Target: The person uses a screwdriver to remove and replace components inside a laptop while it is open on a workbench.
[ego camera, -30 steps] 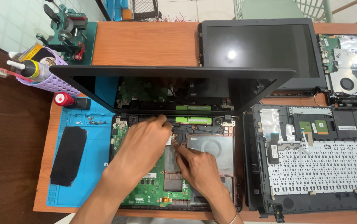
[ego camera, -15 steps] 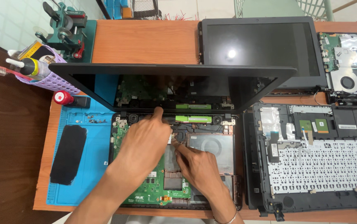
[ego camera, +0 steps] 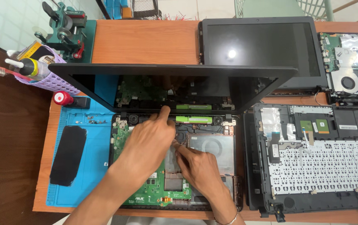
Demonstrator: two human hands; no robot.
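Since a moment ago the left hand (ego camera: 147, 143) has stretched its forefinger up to the hinge edge of the open laptop (ego camera: 174, 160) on the worktop (ego camera: 145, 41), grip empty, while the right hand (ego camera: 202, 168) keeps pinching something small, unclear what, mid-board.

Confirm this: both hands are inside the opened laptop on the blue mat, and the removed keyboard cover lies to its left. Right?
Not quite. The head view shows the keyboard cover lying to the right of the laptop, not the left. Both the left hand and right hand are inside it, on the blue mat.
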